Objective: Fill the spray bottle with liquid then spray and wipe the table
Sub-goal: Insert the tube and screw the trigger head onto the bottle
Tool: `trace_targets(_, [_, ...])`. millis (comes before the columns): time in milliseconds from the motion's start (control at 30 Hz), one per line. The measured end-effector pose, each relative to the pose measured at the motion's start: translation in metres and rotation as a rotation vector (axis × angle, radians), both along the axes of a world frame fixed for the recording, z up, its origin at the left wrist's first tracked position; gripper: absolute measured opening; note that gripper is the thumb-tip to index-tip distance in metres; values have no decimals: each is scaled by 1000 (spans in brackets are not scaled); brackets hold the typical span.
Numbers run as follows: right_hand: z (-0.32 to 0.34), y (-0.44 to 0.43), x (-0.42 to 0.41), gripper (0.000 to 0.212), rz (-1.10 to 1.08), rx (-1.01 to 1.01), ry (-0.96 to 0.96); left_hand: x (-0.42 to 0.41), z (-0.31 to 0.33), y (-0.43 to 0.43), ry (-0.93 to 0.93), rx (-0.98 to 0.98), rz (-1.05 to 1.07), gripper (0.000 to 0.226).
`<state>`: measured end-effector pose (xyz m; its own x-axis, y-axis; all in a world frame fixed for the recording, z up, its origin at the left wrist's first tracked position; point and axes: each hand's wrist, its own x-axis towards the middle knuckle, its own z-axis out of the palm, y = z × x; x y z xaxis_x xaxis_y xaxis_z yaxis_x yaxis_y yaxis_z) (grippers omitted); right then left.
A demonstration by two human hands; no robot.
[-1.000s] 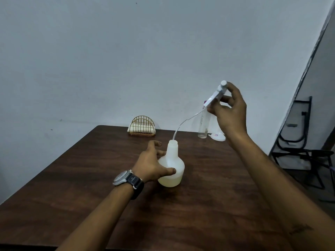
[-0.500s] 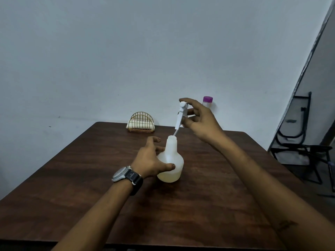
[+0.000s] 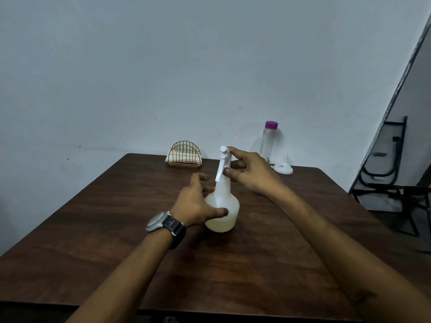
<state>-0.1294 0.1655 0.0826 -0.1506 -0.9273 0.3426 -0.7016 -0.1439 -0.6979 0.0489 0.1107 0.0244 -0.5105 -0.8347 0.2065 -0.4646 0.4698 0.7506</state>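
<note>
Two risks | left grip (image 3: 194, 206) clasps spray bottle (image 3: 227, 199), centre frame; right grip (image 3: 253, 174) pinches trigger head (image 3: 223, 165) at neck | cross-threading could leak; a tilt could spill liquid onto worktop (image 3: 268, 264)

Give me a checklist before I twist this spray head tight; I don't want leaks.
1. The spray bottle stands upright on the table: ok.
2. The left hand grips its body: ok.
3. The right hand pinches the spray head at the neck: ok.
4. The spray head sits square on the threads: cannot tell.
5. There is liquid inside: ok, a shallow pale layer.
6. The funnel is out of the neck, at the table's far edge: ok.
</note>
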Motion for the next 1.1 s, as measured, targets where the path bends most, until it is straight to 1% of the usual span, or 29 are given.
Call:
trace_targets(133, [2, 4, 1, 52, 41, 1, 24, 0, 0, 1, 7, -3, 3, 101])
trace_targets(233, [1, 5, 1, 42, 39, -14, 34, 0, 1, 2, 8, 1, 6, 101])
trace_targets(267, [0, 5, 1, 42, 30, -13, 20, 0, 1, 2, 8, 1, 7, 101])
trace_targets(367, [-2, 6, 4, 54, -18, -15, -10, -1, 0, 2, 11, 5, 8, 102])
trace_targets(533, [-12, 7, 9, 59, -80, -89, 11, -1, 0, 0, -1, 10, 14, 105])
trace_targets(600, [-14, 6, 12, 71, -121, -107, 2, -1, 0, -1, 4, 16, 14, 105])
trace_targets(667, [-14, 6, 13, 93, -124, -86, 4, -2, 0, -1, 7, 22, 13, 105])
trace_targets(733, [-15, 6, 11, 116, -94, -7, 13, -2, 0, -1, -1, 27, 16, 104])
trace_targets(800, [-16, 5, 9, 126, -44, 63, -15, -2, 0, -2, -3, 27, 16, 104])
trace_targets(867, [-19, 4, 8, 122, 23, 81, -126, -3, 0, -2, -1, 23, 13, 104])
trace_targets(933, [-18, 4, 7, 109, 57, 81, -213, -3, -1, -2, -3, 19, 11, 103])
trace_targets(1000, [-18, 5, 9, 99, 37, 46, -234, -3, -1, -2, -5, 15, 7, 102])
trace_targets(1100, [-20, 2, 12, 98, -32, 2, -197, -2, -1, -2, -4, 13, 7, 102])
